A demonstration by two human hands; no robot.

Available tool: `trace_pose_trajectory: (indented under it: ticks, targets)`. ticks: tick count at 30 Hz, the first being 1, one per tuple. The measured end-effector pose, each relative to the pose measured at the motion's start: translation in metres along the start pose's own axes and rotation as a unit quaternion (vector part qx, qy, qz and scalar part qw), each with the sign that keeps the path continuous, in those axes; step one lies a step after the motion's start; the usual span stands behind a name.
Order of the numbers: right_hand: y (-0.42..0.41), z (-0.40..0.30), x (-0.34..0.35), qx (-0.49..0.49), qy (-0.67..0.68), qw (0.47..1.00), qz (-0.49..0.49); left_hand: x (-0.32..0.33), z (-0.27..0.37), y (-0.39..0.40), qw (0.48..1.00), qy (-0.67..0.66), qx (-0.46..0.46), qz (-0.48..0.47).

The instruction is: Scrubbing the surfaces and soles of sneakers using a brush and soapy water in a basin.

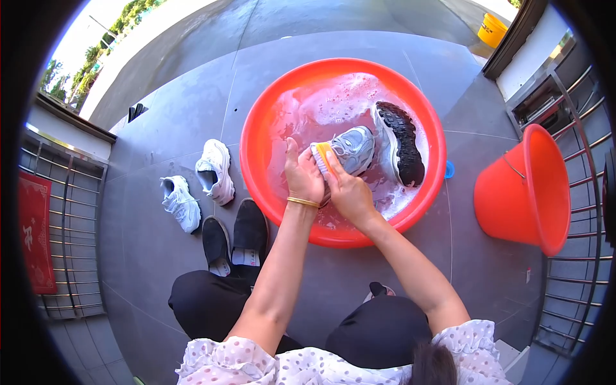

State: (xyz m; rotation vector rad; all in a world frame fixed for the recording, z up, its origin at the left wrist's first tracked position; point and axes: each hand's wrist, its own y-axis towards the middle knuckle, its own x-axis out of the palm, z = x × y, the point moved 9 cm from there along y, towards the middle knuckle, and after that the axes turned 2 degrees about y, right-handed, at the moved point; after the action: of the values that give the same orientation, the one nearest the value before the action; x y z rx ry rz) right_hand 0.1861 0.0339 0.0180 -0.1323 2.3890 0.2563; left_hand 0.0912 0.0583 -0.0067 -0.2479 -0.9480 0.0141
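Note:
My right hand (pixel 352 195) grips a scrub brush (pixel 324 158) with an orange-yellow back and white bristles. The index finger lies along its back. My left hand (pixel 304 178) is turned palm up beside the bristles, thumb spread away; its fingertips are partly hidden, so whether it holds the shoe is unclear. A grey-blue lace-up sneaker (pixel 355 148) lies just beyond both hands, its rear partly covered by them. Another sneaker (pixel 400 144) rests on its side to the right, black sole showing. Both shoes sit in sudsy water inside a red plastic basin (pixel 248 159).
Left of the basin stand white sneakers (pixel 214 168) and black slip-on shoes (pixel 250 228) on grey floor tiles. A red bucket (pixel 503 192) lies tipped at right, by a metal railing (pixel 577 236). Something blue (pixel 449 169) touches the basin's right side. A yellow bucket (pixel 492 31) stands farther off.

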Motion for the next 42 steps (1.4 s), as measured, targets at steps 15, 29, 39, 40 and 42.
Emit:
trace_pose_trajectory:
  ticks: [15, 29, 39, 40, 42]
  targets:
    - [-0.007, 0.011, 0.007, 0.037, 0.033, 0.999, -0.011, 0.01, -0.015, 0.002, 0.996, -0.044, -0.017, -0.079]
    - [0.035, 0.045, -0.02, 0.064, -0.024, 0.997, 0.048, 0.01, -0.025, 0.01, 0.999, 0.02, 0.032, 0.02]
    - [0.027, 0.097, -0.021, 0.081, 0.044, 0.995, 0.045, 0.007, -0.02, 0.008, 0.998, 0.017, -0.006, 0.062]
    - [0.032, 0.092, -0.033, 0.124, 0.042, 0.991, 0.034, 0.006, -0.01, 0.007, 0.995, 0.056, 0.019, 0.086]
    - [0.039, 0.075, -0.048, 0.121, 0.049, 0.99, 0.058, -0.006, 0.015, 0.008, 0.972, 0.156, 0.104, 0.139]
